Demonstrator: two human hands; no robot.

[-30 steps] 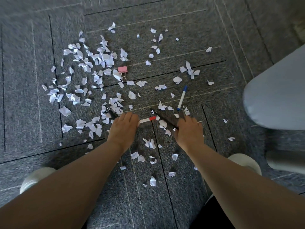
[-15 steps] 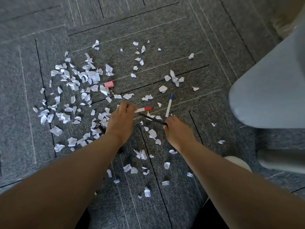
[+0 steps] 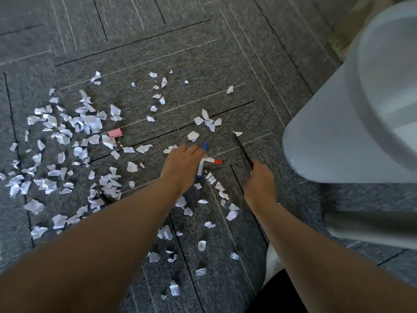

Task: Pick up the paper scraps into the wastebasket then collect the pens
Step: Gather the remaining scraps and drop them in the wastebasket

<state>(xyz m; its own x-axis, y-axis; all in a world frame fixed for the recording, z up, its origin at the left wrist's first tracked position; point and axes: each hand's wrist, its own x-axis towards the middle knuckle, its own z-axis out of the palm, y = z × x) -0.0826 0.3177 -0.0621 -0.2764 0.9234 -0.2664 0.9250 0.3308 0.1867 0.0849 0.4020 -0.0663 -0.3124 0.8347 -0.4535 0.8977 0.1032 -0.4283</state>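
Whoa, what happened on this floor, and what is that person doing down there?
Someone is tidying up. Their right hand grips a black pen, and their left hand is on a red-capped pen and a blue-capped one. Torn paper scraps and a pink binder clip lie scattered across the carpet.

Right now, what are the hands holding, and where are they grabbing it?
The right hand grips a black pen by its lower end. The left hand covers the red-capped pen and blue-capped pen; whether it grips them cannot be told.
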